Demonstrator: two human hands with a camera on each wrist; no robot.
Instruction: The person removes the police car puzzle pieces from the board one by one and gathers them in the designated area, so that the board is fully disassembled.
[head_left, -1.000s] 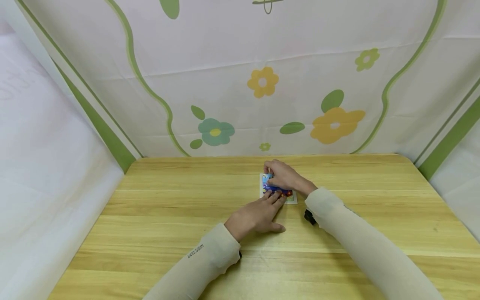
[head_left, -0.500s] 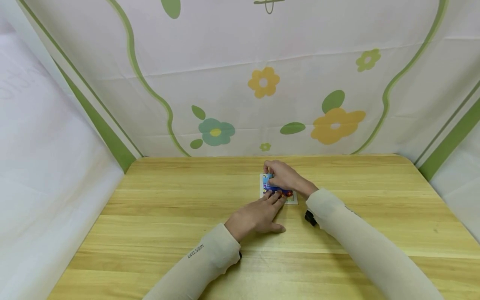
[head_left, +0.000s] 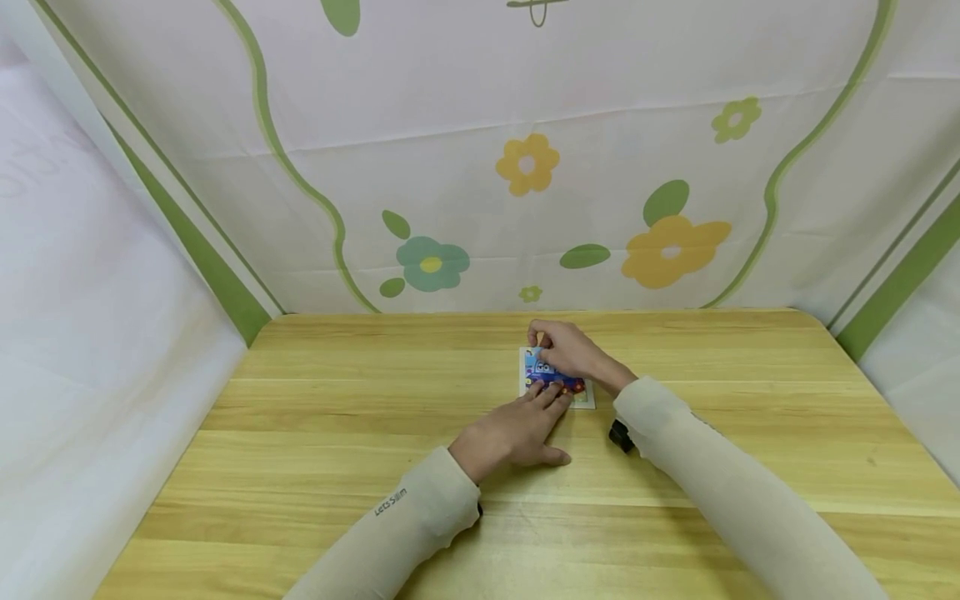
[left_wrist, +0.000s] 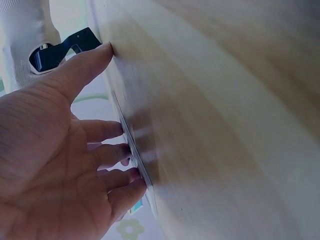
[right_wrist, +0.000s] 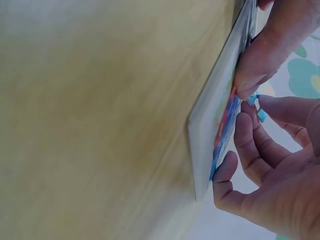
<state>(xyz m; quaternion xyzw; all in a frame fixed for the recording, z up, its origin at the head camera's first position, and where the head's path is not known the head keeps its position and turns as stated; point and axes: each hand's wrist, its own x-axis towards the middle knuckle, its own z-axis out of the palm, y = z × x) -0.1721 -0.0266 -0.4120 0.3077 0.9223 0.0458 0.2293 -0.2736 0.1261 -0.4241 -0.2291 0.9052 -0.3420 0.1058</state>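
A small white-edged puzzle board (head_left: 524,388) with a blue cartoon vehicle picture lies flat near the table's far edge. My left hand (head_left: 517,431) rests its fingertips on the board's near side, fingers extended and thumb on the wood. Over the board's far part, my right hand (head_left: 572,352) bends its fingers. In the right wrist view it pinches a small light-blue puzzle piece (right_wrist: 262,115) between thumb and finger, close above the board. Both hands cover parts of the picture. From the left wrist view only the board's thin edge (left_wrist: 135,147) shows under the fingertips.
The wooden table (head_left: 337,417) extends around the board on all sides. Behind it rises a white curtain (head_left: 450,192) with printed flowers. Another white cloth (head_left: 97,333) hangs at the left. A black wrist strap (head_left: 621,435) shows under the right sleeve.
My right thumb and fingers have shifted slightly, and more of the picture, including the vehicle's eyes, shows beneath them. The left hand and the board have stayed in place.
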